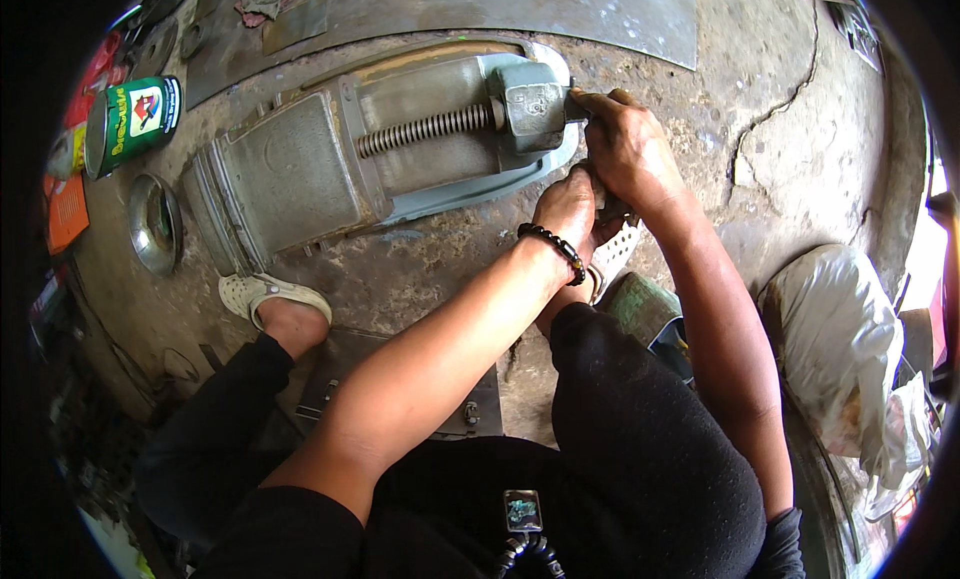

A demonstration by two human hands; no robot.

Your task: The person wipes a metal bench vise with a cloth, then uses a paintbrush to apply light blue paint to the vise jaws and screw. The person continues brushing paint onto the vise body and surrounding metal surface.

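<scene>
A large grey machine vise (290,169) lies on the floor in front of me, its threaded screw (425,131) running into a blocky end piece (533,107). At the right end of the vise both my hands are close together. The fingers of my right hand (635,154) are closed, their tips at a small dark part next to the end piece; what they grip is hidden. Just below, my left hand (572,207), with a beaded bracelet at its wrist, is closed too. Something dark shows between the hands, too covered to name.
A green can (133,124) lies on its side at the left, near a shiny metal bowl (155,224). A metal sheet (450,4) spans the far floor. Beside my right leg lies a dull green container (642,309); a white sack (835,339) rests at the right.
</scene>
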